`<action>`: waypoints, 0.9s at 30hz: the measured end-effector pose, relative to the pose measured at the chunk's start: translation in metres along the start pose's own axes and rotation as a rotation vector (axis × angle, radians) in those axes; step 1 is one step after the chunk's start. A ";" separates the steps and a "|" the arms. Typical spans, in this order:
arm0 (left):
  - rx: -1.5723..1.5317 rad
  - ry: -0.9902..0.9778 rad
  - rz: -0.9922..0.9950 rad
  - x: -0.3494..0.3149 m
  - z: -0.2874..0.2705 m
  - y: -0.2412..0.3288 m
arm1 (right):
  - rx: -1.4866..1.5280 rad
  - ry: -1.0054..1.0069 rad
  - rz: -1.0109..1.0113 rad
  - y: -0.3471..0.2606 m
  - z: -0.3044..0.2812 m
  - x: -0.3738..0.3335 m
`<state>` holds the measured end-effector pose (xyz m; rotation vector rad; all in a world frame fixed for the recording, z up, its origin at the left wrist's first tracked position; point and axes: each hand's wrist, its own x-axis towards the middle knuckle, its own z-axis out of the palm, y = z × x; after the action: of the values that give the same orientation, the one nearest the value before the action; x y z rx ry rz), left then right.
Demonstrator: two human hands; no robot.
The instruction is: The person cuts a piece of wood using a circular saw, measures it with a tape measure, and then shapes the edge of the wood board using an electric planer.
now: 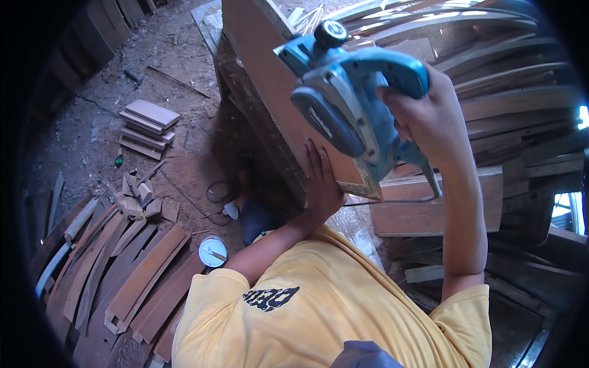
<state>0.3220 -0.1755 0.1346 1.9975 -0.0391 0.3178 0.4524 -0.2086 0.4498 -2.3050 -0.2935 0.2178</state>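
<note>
Teal, grey-sided electric planer [363, 104]

Bears dark lettering [272, 299] on the yellow shirt [334, 310], bodyward of the left fingers [313, 159]; shows blurred pale script [321, 122] on the oval cover [334, 130] of the planer [351, 92], just beyond them, and white marking [334, 28] on the knob [327, 40], farther off.

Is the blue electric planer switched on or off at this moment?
Cannot tell: the blue planer is in the right hand, but neither its switch nor its blade can be seen.
</note>
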 end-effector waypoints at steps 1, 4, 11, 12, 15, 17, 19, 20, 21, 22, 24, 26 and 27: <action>0.038 0.041 0.055 0.002 0.000 0.000 | -0.005 -0.006 -0.034 0.000 0.002 0.010; 0.081 0.097 0.122 0.007 0.002 -0.002 | -0.021 0.000 -0.066 -0.001 0.010 0.044; 0.027 -0.009 -0.003 0.009 -0.008 0.009 | -0.017 -0.040 -0.132 -0.020 0.027 0.109; 0.032 0.015 0.005 0.009 -0.008 0.008 | -0.011 -0.035 -0.144 -0.022 0.029 0.118; 0.032 -0.017 0.019 0.006 -0.002 0.006 | 0.003 -0.049 -0.159 -0.027 0.031 0.145; -0.036 -0.038 -0.005 0.005 0.001 0.003 | 0.031 -0.021 -0.092 -0.031 0.039 0.164; -0.019 0.019 0.061 0.003 0.002 0.000 | 0.030 -0.028 -0.105 -0.036 0.042 0.182; -0.041 -0.005 0.043 0.001 0.001 0.001 | 0.041 -0.042 -0.117 -0.038 0.045 0.192; -0.064 -0.029 0.024 0.000 0.000 0.001 | 0.051 -0.056 -0.128 -0.041 0.048 0.202; -0.056 -0.014 0.021 0.000 -0.001 -0.001 | 0.053 -0.066 -0.142 -0.044 0.052 0.213; -0.015 -0.034 0.037 0.001 -0.002 -0.001 | 0.056 -0.072 -0.133 -0.049 0.055 0.236; -0.046 -0.056 0.009 0.000 -0.003 0.001 | 0.038 -0.068 -0.144 -0.053 0.060 0.256; -0.082 -0.088 -0.019 0.001 -0.003 0.002 | 0.019 -0.058 -0.146 -0.054 0.063 0.266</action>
<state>0.3218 -0.1735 0.1373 1.9288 -0.0875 0.2127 0.6847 -0.0554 0.4296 -2.2501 -0.4847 0.2133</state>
